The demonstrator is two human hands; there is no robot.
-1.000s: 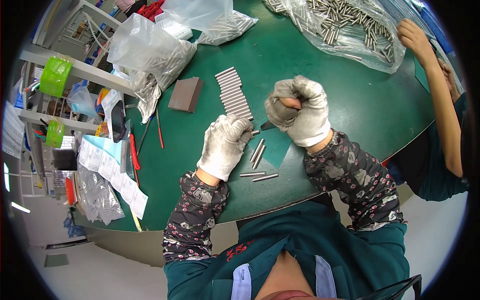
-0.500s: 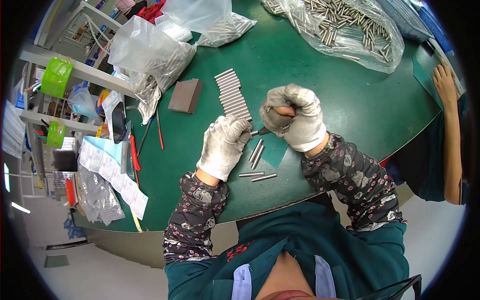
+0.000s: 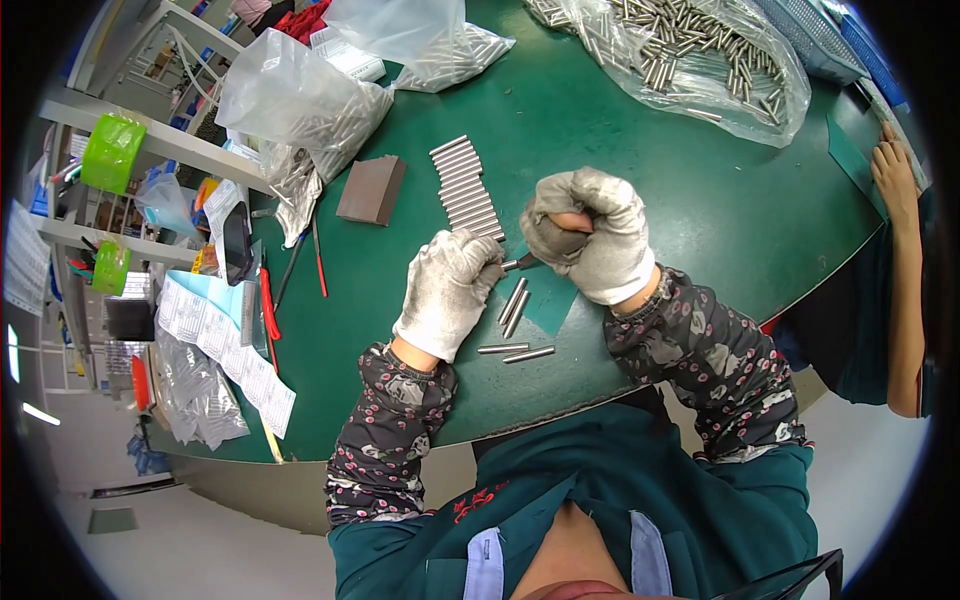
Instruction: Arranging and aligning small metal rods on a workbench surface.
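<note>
My left hand (image 3: 445,290), in a whitish work glove, is closed around a short metal pin (image 3: 510,265) whose end sticks out to the right. Facing it, my gloved right hand (image 3: 600,240) is curled round a dark tool (image 3: 528,260). Only the tool's narrow tip shows, close to or touching the pin's end; its kind is hidden in the fist. Just beyond my left hand lies a neat row of metal pins (image 3: 466,190). Several loose pins (image 3: 528,354) rest nearer to me, some beside a thin green sheet (image 3: 550,312).
A brown block (image 3: 372,191) sits left of the row. Plastic bags of pins (image 3: 330,120) stand at the back left; a large open bag (image 3: 690,60) lies back right. Pliers with red handles (image 3: 269,305) and papers (image 3: 215,335) are leftward. Another person's hand (image 3: 893,165) rests at the right edge.
My hands, the pin and the tool hold nearly the same place. The other person's hand at the right edge has shifted slightly.
</note>
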